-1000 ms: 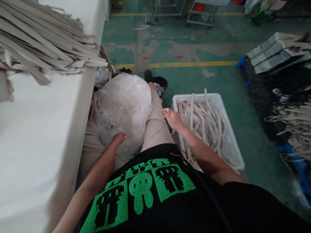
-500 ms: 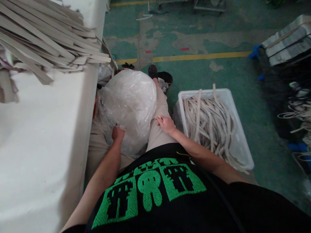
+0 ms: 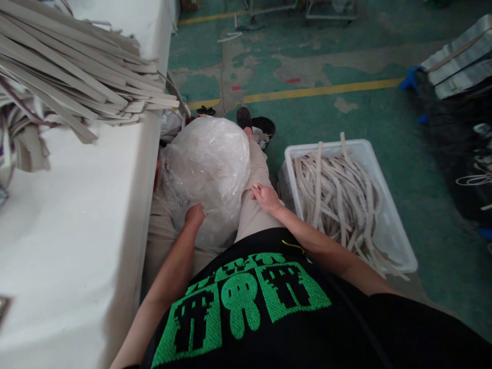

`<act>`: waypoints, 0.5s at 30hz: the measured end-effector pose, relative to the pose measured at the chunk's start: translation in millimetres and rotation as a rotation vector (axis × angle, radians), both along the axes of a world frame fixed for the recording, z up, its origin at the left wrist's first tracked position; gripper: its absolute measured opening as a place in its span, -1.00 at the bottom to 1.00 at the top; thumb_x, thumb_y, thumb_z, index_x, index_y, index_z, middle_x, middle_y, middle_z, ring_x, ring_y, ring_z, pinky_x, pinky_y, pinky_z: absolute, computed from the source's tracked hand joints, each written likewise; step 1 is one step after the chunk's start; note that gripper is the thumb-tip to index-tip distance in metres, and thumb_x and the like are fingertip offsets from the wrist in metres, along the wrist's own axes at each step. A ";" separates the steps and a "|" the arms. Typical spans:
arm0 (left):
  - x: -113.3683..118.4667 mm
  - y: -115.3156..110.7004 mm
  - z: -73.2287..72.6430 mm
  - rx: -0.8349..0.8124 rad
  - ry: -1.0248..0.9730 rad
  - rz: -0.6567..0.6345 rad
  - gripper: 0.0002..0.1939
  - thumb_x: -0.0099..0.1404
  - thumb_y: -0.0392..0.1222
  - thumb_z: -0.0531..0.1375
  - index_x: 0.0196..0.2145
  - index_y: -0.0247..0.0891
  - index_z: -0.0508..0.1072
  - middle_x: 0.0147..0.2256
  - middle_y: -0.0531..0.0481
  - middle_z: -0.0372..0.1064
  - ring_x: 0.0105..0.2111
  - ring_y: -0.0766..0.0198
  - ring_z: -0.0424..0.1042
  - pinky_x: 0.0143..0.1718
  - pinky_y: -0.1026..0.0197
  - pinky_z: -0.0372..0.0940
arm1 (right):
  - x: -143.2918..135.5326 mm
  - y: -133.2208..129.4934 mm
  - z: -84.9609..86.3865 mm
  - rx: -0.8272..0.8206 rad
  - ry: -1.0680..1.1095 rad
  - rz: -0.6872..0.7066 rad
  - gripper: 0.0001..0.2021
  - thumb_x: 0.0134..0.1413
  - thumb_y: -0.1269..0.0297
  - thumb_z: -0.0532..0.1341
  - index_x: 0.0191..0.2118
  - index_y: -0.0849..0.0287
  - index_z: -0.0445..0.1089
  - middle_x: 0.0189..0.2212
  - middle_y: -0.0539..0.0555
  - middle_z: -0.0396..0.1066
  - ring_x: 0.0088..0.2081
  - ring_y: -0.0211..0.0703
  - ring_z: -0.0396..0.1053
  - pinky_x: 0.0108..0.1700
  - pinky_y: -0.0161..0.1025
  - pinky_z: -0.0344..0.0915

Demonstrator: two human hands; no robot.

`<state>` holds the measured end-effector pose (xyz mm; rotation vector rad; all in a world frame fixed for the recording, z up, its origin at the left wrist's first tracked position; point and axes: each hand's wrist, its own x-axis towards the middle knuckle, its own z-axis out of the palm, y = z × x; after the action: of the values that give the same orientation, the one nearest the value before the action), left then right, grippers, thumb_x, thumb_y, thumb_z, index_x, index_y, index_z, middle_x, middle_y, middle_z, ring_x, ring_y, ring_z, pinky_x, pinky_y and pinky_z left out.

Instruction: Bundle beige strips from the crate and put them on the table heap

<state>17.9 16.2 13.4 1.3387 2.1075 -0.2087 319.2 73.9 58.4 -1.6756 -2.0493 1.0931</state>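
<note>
A large clear plastic bag (image 3: 215, 159) bulges between my legs. My left hand (image 3: 195, 215) is closed in a fist at its near side, against the plastic. What the fist holds, if anything, is hidden. My right hand (image 3: 267, 199) rests on my right thigh, just beside the bag, with its fingers curled together. A thin pale thing shows at those fingertips, too small to name. To the right of my leg stands a white plastic bin (image 3: 395, 230) filled with long beige strips (image 3: 334, 195), some poking over its rim.
At left, a white-covered table (image 3: 88, 215) carries a heap of flat beige strips (image 3: 77, 72). Green floor (image 3: 315, 118) with a yellow line (image 3: 323, 92) stretches ahead. Stacked pale bundles (image 3: 461, 61) and dark sacking (image 3: 449, 133) lie at far right.
The whole view has shifted slightly, so the table and bin sit further right. My left fist has turned a little and moved slightly right over the bag. My right hand stays on the thigh.
</note>
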 end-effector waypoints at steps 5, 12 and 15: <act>1.7 -27.8 53.5 0.089 -0.185 0.070 -0.84 0.20 -0.14 0.23 -0.39 -0.29 0.54 -0.41 -0.12 0.52 -0.24 0.06 0.52 -0.18 0.15 0.37 | -1.0 7.0 10.5 -0.115 0.128 -0.049 -0.66 0.42 0.20 0.00 -0.16 0.19 0.51 -0.44 0.02 0.54 -0.44 -0.26 0.41 -0.25 -0.36 0.26; 45.3 -86.3 136.6 0.610 -0.713 0.288 -0.71 0.24 0.04 0.23 -0.41 -0.25 0.50 -0.48 0.03 0.44 -0.40 0.27 0.42 -0.27 0.25 0.36 | -33.0 -20.9 54.4 -0.982 0.511 0.518 -0.60 0.37 0.06 0.06 -0.10 0.28 0.50 -0.66 -0.08 0.36 -0.73 -0.41 -0.02 -0.60 -0.43 0.17; 63.5 -97.7 157.8 0.691 -0.722 0.245 -0.76 0.28 0.00 0.24 -0.35 -0.23 0.55 -0.44 0.02 0.50 -0.39 0.26 0.45 -0.26 0.25 0.36 | -59.3 -32.5 67.1 -1.217 0.679 0.517 -0.43 0.42 -0.08 -0.12 -0.12 0.30 0.46 -0.70 -0.10 0.29 -0.77 -0.45 -0.16 -0.65 -0.44 0.12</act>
<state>81.4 -81.5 171.2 1.2177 1.7111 1.0342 259.9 41.3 125.6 -0.7329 -1.3534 2.9416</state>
